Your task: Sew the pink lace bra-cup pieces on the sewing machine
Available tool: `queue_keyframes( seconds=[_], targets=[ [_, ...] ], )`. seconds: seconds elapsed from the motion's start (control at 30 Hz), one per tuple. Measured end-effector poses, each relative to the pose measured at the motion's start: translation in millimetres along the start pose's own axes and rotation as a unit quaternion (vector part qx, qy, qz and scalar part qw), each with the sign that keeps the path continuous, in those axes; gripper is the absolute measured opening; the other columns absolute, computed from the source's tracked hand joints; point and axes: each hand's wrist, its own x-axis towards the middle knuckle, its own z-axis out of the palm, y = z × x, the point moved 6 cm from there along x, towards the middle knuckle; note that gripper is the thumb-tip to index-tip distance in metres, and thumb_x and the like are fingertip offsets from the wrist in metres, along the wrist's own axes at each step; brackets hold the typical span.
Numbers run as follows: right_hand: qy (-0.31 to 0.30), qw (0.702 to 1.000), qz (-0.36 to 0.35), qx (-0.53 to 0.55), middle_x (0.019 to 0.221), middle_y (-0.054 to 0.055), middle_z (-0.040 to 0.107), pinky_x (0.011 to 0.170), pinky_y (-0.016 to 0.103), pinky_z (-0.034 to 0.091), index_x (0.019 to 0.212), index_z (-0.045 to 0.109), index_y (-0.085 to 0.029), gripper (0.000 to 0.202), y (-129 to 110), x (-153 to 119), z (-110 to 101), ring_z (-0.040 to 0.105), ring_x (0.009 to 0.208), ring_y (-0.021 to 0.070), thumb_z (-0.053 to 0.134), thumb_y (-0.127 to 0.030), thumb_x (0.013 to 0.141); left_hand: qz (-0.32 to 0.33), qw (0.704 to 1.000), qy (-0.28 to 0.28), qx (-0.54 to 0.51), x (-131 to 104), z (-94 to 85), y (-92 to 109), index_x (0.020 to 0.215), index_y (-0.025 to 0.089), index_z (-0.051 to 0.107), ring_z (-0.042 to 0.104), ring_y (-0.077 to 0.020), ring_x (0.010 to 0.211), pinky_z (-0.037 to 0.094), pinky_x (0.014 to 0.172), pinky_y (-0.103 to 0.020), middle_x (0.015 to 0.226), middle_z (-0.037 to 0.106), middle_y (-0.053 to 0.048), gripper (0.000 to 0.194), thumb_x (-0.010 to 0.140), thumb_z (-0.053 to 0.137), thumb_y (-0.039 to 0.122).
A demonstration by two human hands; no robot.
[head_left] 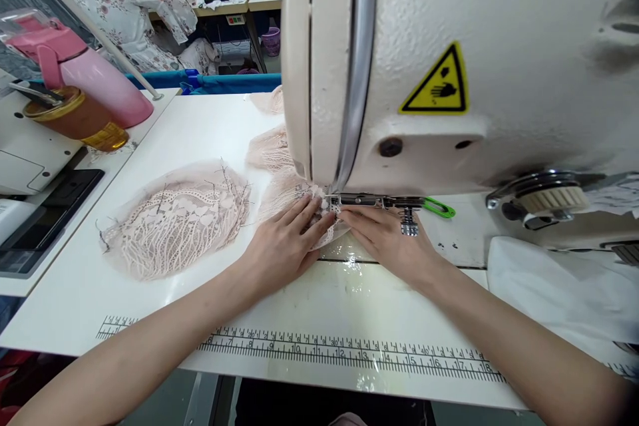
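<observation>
Some lace under left fingers

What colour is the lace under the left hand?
The lace under the left hand is pale pink, best seen in the head view.

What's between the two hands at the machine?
In the head view, pale lace fabric and, nearer the wearer, shiny machine bed show between the left hand and right hand.

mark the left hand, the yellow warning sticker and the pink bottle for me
Left hand (285,239): head view, back of the hand.
Yellow warning sticker (439,90): head view, middle of the triangle.
Pink bottle (107,83): head view, side of its body.
</observation>
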Motion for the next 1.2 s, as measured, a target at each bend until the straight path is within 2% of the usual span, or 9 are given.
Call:
queue_keyframes(
  seconds=[0.1, 0.23, 0.33, 0.47, 0.6, 0.73, 0.97, 1.2],
  targets=[
    [0.020, 0.999, -0.018, -0.046, 0.094, 0.001, 0.069, 0.065, 0.030, 0.042, 0.102, 0.063, -0.027, 0.027, 0, -2, 2, 0.061, 0.075, 0.0149, 0.039, -0.018, 0.096, 0.013, 1.000, 0.008, 0.007, 1, -1.6, 1, 0.134, 0.007, 0.054, 0.049, -0.0315, 0.132, 0.050, 0.104, -0.047, 0.139, 0.053, -0.018, 0.042, 0.096, 0.048, 0.022],
    [0.034, 0.983, -0.065, -0.169, 0.116, 0.002, 0.068, 0.059, 0.032, 0.041, 0.107, 0.063, -0.024, 0.028, -2, -9, 8, 0.062, 0.074, 0.0146, 0.047, -0.010, 0.090, 0.079, 0.997, 0.020, 0.006, 0, -5.2, 6, 0.133, 0.008, 0.054, 0.050, -0.0234, 0.131, 0.047, 0.109, -0.040, 0.138, 0.054, -0.012, 0.038, 0.097, 0.043, 0.014],
    [0.038, 0.971, -0.093, -0.218, 0.119, 0.001, 0.067, 0.059, 0.030, 0.043, 0.107, 0.064, -0.024, 0.032, -4, -11, 12, 0.063, 0.077, 0.0145, 0.050, -0.004, 0.086, 0.092, 0.996, 0.016, 0.001, -2, -6.2, 4, 0.132, 0.006, 0.054, 0.053, -0.0230, 0.128, 0.048, 0.107, -0.038, 0.136, 0.056, -0.012, 0.039, 0.095, 0.042, 0.012],
    [0.026, 0.973, -0.120, -0.195, 0.116, 0.004, 0.067, 0.070, 0.029, 0.048, 0.105, 0.065, -0.021, 0.032, -8, -7, 15, 0.062, 0.085, 0.0143, 0.045, -0.001, 0.088, 0.087, 0.996, 0.015, -0.005, -2, -8.3, 0, 0.130, 0.007, 0.057, 0.054, -0.0235, 0.126, 0.049, 0.107, -0.039, 0.134, 0.058, -0.012, 0.038, 0.095, 0.042, 0.013],
    [0.000, 0.984, -0.120, -0.135, 0.105, 0.004, 0.068, 0.082, 0.029, 0.048, 0.102, 0.065, -0.021, 0.029, -15, -3, 18, 0.060, 0.095, 0.0140, 0.044, -0.004, 0.092, 0.079, 0.997, 0.010, -0.014, -2, -8.8, -3, 0.129, 0.008, 0.058, 0.054, -0.0240, 0.127, 0.048, 0.108, -0.041, 0.134, 0.058, -0.012, 0.039, 0.093, 0.044, 0.014],
    [0.014, 0.986, -0.125, -0.110, 0.099, 0.002, 0.069, 0.088, 0.031, 0.048, 0.099, 0.065, -0.023, 0.024, -21, -4, 18, 0.059, 0.100, 0.0147, 0.048, -0.007, 0.092, 0.076, 0.997, 0.017, -0.017, -1, -9.1, -5, 0.128, 0.007, 0.058, 0.055, -0.0245, 0.126, 0.049, 0.107, -0.040, 0.134, 0.059, -0.013, 0.040, 0.092, 0.046, 0.016],
    [0.031, 0.979, -0.156, -0.131, 0.096, -0.001, 0.070, 0.090, 0.032, 0.050, 0.095, 0.064, -0.022, 0.022, -26, -5, 16, 0.062, 0.098, 0.0138, 0.050, -0.005, 0.090, 0.061, 0.998, 0.012, -0.028, -2, -6.5, -7, 0.129, 0.007, 0.056, 0.055, -0.0247, 0.126, 0.049, 0.107, -0.041, 0.135, 0.058, -0.014, 0.042, 0.090, 0.046, 0.018],
    [0.030, 0.983, -0.141, -0.111, 0.096, 0.000, 0.070, 0.087, 0.031, 0.050, 0.093, 0.065, -0.024, 0.022, -24, -5, 17, 0.062, 0.098, 0.0150, 0.050, -0.009, 0.091, 0.040, 0.998, 0.019, -0.043, -2, -6.4, -6, 0.131, 0.008, 0.055, 0.054, -0.0256, 0.128, 0.048, 0.108, -0.042, 0.134, 0.059, -0.013, 0.043, 0.091, 0.046, 0.021]
  ],
)
